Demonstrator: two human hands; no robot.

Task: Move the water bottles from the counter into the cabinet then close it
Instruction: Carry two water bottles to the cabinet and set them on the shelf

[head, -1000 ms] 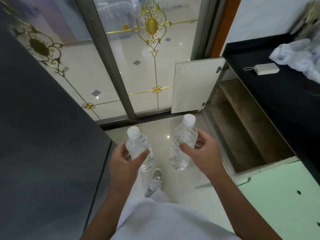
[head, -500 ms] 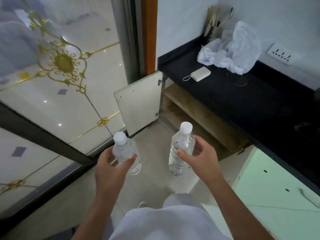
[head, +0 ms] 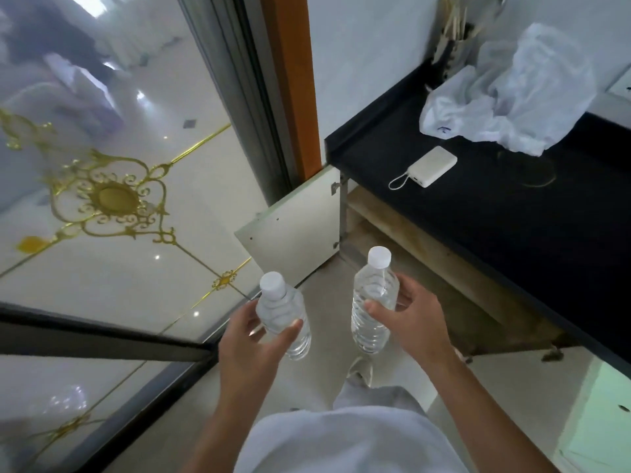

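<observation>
My left hand [head: 252, 339] grips one water bottle [head: 285, 312], right hand [head: 415, 322] the other bottle [head: 372, 302]; open cabinet [head: 454, 302] centre right under the counter [head: 495, 216] edge, door [head: 297, 230] swung wide, power bank [head: 428, 171] above

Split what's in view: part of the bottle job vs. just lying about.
In the job:
left hand gripping one water bottle
right hand gripping the other bottle
open cabinet and its far door

Lying about, all on the black counter:
white power bank
crumpled plastic bag
holder of sticks
</observation>
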